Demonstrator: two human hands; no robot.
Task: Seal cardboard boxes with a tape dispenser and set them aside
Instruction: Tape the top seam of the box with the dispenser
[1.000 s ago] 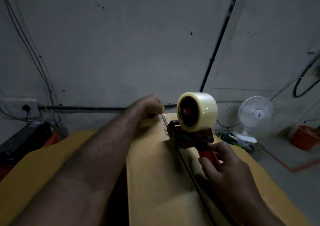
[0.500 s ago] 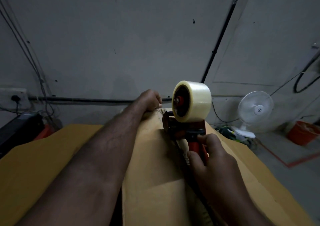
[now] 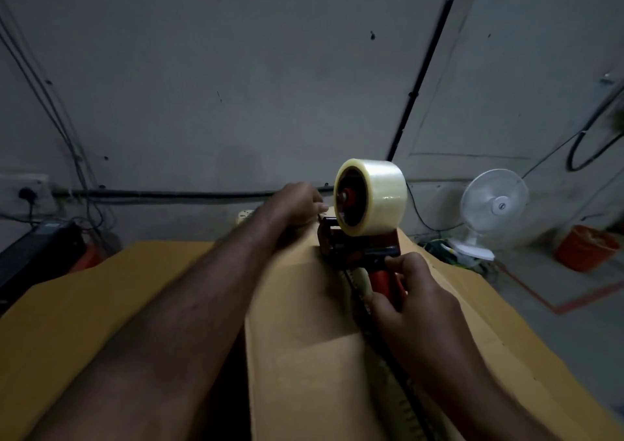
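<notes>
Head view: right hand (image 3: 417, 300) grips tape dispenser (image 3: 363, 248) atop box (image 3: 304, 356).

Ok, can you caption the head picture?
Right hand grips a tape dispenser on the cardboard box seam; left hand rests at the far edge.

Your left hand (image 3: 297, 204) curls over the far end of the box (image 3: 304, 356), so its fingertips are out of sight; whether they grip anything cannot be told. Your right hand (image 3: 415, 292) covers most of the red handle of the tape dispenser (image 3: 358, 248). The box runs off the bottom edge.
</notes>
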